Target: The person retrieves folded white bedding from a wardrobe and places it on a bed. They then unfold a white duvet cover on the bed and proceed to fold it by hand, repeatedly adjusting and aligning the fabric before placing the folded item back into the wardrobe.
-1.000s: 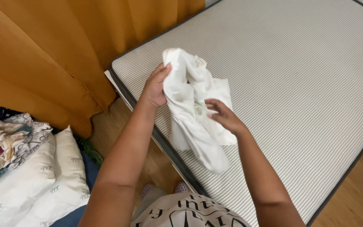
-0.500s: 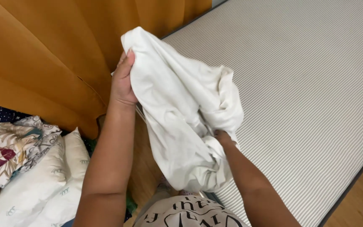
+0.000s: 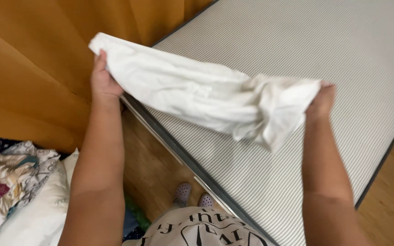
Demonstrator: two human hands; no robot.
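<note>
Head view: white cloth (image 3: pixel 197 93) now pulled out long over the striped mattress (image 3: pixel 306 50), no longer bunched; left hand (image 3: pixel 102 79) and right hand (image 3: pixel 321 101) each clamped on an end.

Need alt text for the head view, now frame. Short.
Two bare hands, left hand and right hand, hold a crumpled white fabric cloth stretched between them above a grey-and-white striped bare mattress. An orange curtain hangs to the left, with patterned bedding piled on the floor below it.
</note>
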